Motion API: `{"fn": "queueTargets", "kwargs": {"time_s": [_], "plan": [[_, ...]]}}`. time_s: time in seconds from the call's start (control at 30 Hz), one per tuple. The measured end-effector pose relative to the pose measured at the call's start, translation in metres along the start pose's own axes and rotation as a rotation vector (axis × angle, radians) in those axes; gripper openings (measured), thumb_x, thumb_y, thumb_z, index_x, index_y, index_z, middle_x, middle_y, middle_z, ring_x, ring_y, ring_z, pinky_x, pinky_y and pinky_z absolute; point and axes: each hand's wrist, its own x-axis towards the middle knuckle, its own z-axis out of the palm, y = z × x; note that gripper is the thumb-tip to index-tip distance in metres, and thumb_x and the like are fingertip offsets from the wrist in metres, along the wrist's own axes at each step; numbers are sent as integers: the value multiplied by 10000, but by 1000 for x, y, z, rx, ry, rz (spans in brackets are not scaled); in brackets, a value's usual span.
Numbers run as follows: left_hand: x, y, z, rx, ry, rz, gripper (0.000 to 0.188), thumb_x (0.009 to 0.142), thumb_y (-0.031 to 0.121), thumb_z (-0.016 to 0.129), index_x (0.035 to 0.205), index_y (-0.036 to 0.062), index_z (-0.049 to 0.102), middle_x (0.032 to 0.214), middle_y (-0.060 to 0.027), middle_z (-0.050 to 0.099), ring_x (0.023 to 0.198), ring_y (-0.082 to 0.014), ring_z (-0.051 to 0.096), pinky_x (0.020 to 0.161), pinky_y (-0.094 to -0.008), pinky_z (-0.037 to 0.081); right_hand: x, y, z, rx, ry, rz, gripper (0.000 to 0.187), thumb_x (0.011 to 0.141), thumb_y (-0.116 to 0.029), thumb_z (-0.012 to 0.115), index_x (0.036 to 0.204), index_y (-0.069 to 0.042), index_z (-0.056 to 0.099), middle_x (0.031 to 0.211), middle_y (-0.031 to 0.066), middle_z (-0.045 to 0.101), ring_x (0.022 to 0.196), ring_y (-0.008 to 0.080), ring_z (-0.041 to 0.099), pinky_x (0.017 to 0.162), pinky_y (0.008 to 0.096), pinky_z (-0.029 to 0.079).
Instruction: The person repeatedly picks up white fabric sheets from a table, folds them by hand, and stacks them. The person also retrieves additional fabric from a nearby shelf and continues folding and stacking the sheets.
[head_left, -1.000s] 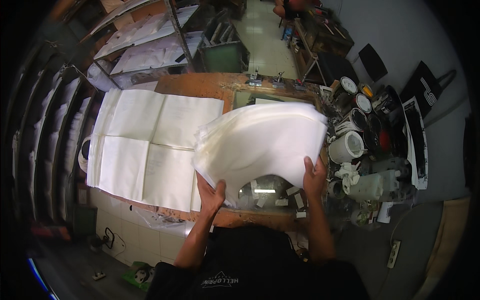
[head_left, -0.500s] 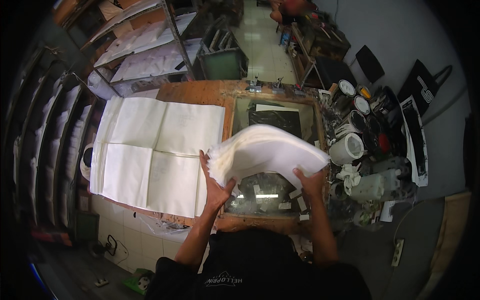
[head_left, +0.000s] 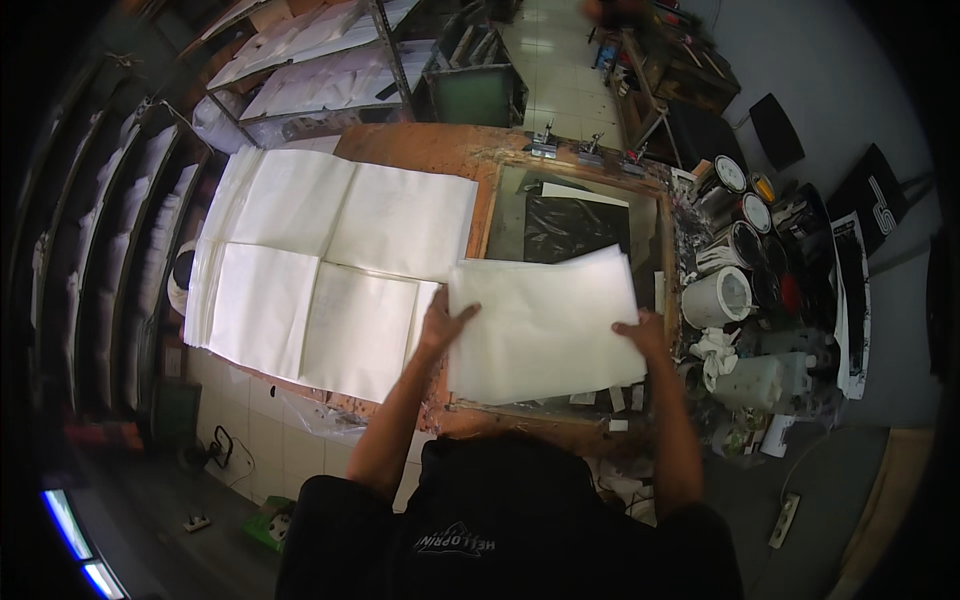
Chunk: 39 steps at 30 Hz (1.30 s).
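Between my hands is a stack of white sheets (head_left: 545, 325), fairly flat over the glass-topped frame (head_left: 500, 225) on the table. My left hand (head_left: 447, 322) grips its left edge, thumb on top. On the opposite edge, my right hand (head_left: 643, 335) holds the stack the same way. The undersides of the sheets and the fingers below are hidden. Left of the stack, several piles of white sheets (head_left: 265, 290) lie side by side and overlapping on the wooden table (head_left: 415, 150). Behind the stack, a black sheet (head_left: 577, 228) shows on the frame.
Metal clamps (head_left: 590, 148) stand along the table's far edge. Paint cans (head_left: 730, 175), a white bucket (head_left: 715, 297) and a translucent jug (head_left: 755, 382) crowd the right side. A rack of shelves (head_left: 105, 270) with white sheets stands at the left. Small paper scraps lie by the frame's near edge.
The stack was bent into an arch and is now flattened out and lower. Both hands still hold its sides. The whole view has shifted a little.
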Motion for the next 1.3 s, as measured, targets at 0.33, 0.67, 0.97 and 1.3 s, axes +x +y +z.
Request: {"fn": "queueTargets", "kwargs": {"time_s": [0.33, 0.67, 0.97, 1.3], "plan": [[-39, -5, 29, -69, 401, 168, 370, 877, 125, 680, 1192, -57, 611, 1117, -207, 651, 1020, -273, 639, 915, -354, 491, -2, 42, 35, -53, 226, 26, 306, 826, -80, 710, 1106, 32, 659, 968, 119, 712, 822, 173, 654, 764, 316, 494], [-18, -15, 23, 201, 461, 170, 236, 831, 144, 684, 1006, -14, 697, 878, -222, 674, 776, -314, 659, 720, -385, 504, 0, 65, 41, -164, 334, -1, 371, 855, -272, 667, 1050, 44, 664, 1000, 231, 692, 934, 358, 668, 832, 409, 490], [9, -20, -40, 361, 663, 169, 139, 934, 74, 474, 940, -4, 590, 889, -240, 637, 848, -406, 607, 779, -441, 468, 4, 84, 48, -178, 409, 102, 462, 853, -279, 659, 1151, 73, 624, 1116, 253, 656, 1057, 364, 627, 934, 400, 458], [-75, 324, -49, 545, 149, 960, 157, 949, 54, 554, 1089, -18, 560, 959, -199, 679, 901, -313, 684, 766, -368, 515, -6, 49, 51, -210, 406, 105, 514, 856, -335, 618, 1191, 54, 613, 1192, 277, 613, 1147, 403, 575, 1002, 424, 427]]}}
